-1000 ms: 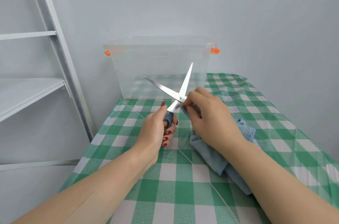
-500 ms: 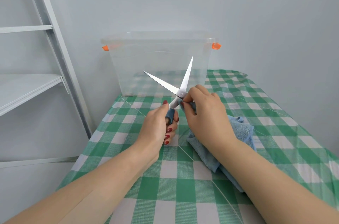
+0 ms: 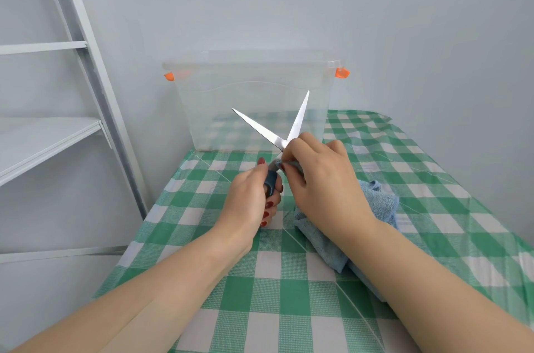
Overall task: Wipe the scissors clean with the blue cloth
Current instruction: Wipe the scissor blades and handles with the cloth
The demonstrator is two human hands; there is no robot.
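**Wipe under way at the pivot; both blades left to cover**

The scissors (image 3: 268,135) are held up between the two hands, opened wide, with the tips pointing up and away from the person. The left hand (image 3: 248,202) is closed round the blue handle (image 3: 271,183), with the thumb laid along its top and the fingers curled beneath. The second handle is hidden behind the right hand (image 3: 323,182).

A fold of the blue cloth (image 3: 378,202) is pinched by the right hand between thumb and fingertips, and is pressed against the scissors just below the pivot, right beside the left thumb. The rest of the cloth trails down under the right wrist and lies bunched on the checked tablecloth (image 3: 289,295).

The task is judged to be in progress rather than near its end. Contact is made only at the pivot end. The blade on the left hand's side (image 3: 254,124) and the blade above the right hand (image 3: 299,115) are bare of cloth along their whole length. Both look bright, but whether any dirt remains on them cannot be told.

What seems left is a pass of the cloth along each blade to its tip, and perhaps over the handles.

A clear plastic box (image 3: 254,98) stands beyond the hands, behind the blades.
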